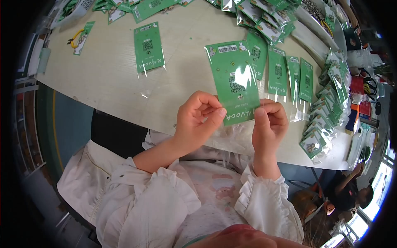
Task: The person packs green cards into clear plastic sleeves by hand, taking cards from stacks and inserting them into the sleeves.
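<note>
Held up before me is a green printed card in a clear plastic sleeve [231, 70], with a barcode and a square code on its face. My left hand [194, 122] pinches its lower left corner between thumb and fingers. At the lower right edge, my right hand [269, 124] grips it the same way. Beneath the hands, crumpled clear plastic [237, 134] lies at the table's near edge. To the left, another sleeved green card [149, 48] lies flat by itself. Just right of the held card, several similar cards [277, 71] lie in a row.
A heap of packaged cards [269, 18] covers the table's far right, and an overlapping line of them [320, 128] runs down the right side. Yellow-handled pliers [74, 38] rest by a narrow card at far left. Beyond the table, another person [349, 190] sits at lower right.
</note>
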Motion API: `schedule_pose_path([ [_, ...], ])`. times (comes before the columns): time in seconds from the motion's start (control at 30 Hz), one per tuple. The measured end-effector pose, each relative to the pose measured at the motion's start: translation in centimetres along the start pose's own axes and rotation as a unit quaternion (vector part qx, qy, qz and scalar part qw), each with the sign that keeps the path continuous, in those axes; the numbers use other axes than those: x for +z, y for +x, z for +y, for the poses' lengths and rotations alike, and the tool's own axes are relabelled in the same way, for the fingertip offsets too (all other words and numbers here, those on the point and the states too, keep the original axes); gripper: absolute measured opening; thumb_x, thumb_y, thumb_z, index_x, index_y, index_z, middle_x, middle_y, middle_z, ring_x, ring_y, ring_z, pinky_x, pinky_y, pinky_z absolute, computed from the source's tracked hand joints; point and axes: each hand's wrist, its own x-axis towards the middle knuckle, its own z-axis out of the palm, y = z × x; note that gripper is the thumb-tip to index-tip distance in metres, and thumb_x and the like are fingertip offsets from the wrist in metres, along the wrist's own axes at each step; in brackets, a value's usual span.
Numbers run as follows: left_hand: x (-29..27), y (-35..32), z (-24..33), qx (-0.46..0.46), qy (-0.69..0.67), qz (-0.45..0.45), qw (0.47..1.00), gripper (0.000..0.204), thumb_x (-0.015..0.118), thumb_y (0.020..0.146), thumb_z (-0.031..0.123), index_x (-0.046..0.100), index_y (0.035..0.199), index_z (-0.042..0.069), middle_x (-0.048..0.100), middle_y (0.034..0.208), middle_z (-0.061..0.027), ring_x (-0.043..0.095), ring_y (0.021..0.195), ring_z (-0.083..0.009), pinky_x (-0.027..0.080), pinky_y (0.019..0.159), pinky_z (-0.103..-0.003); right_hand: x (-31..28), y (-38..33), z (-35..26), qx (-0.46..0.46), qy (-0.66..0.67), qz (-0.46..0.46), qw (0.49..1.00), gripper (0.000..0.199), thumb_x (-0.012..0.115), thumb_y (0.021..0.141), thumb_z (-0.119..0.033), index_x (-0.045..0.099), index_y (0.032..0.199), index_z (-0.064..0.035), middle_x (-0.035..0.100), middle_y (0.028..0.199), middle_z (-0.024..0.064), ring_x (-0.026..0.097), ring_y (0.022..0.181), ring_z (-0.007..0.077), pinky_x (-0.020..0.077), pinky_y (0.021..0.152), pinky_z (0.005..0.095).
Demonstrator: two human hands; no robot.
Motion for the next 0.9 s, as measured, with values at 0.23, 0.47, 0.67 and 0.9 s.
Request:
schedule_pose_path([
  [0.23, -0.3, 0.2, -0.2, -0.033, -0.020, 0.005, 0.999, 0.008, 0.051, 0.083, 0.004, 0.044, 0.088, 0.001, 0.052, 0.080, -0.0017, 0.046, 0.071, -0.0040, 0.039, 0.063, -0.019, 0.1, -0.1, 0.1, -0.030, -0.025, 0.000, 0.999, 0.004, 0.056, 0.078, 0.002, 0.052, 0.078, 0.0009, 0.056, 0.088, 0.0070, 0.048, 0.064, 0.0050, 0.0380, 0.054, 0.0167],
  [0.47, 0.1, 0.3, -0.3, -0.039, -0.033, 0.028, 0.998, 0.008, 0.050, 0.085, 0.006, 0.045, 0.088, 0.002, 0.052, 0.078, -0.0010, 0.046, 0.070, -0.0035, 0.037, 0.061, -0.018, 0.2, -0.5, 0.2, -0.070, -0.053, 0.004, 0.996, 0.006, 0.058, 0.077, 0.001, 0.052, 0.077, 0.0014, 0.055, 0.088, 0.0087, 0.049, 0.065, 0.0056, 0.0398, 0.055, 0.0172],
  [0.67, 0.1, 0.1, -0.4, -0.016, -0.011, 0.029, 0.999, 0.009, 0.051, 0.084, 0.006, 0.045, 0.088, 0.002, 0.053, 0.077, -0.0004, 0.046, 0.067, -0.0021, 0.037, 0.057, -0.016, 0.0, -0.8, 0.6, -0.102, -0.083, 0.009, 0.991, 0.007, 0.059, 0.077, 0.001, 0.052, 0.078, 0.0020, 0.055, 0.090, 0.0104, 0.051, 0.069, 0.0070, 0.0408, 0.058, 0.0173],
  [0.9, 0.3, 0.2, -0.6, -0.004, 0.007, 0.035, 0.999, 0.009, 0.051, 0.084, 0.006, 0.045, 0.088, 0.001, 0.053, 0.073, 0.0003, 0.045, 0.063, -0.0014, 0.036, 0.054, -0.016, 0.5, -0.9, 0.6, -0.097, -0.104, 0.034, 0.989, 0.009, 0.059, 0.077, -0.004, 0.051, 0.076, -0.0007, 0.056, 0.086, 0.0085, 0.047, 0.068, 0.0068, 0.0372, 0.061, 0.0179],
])
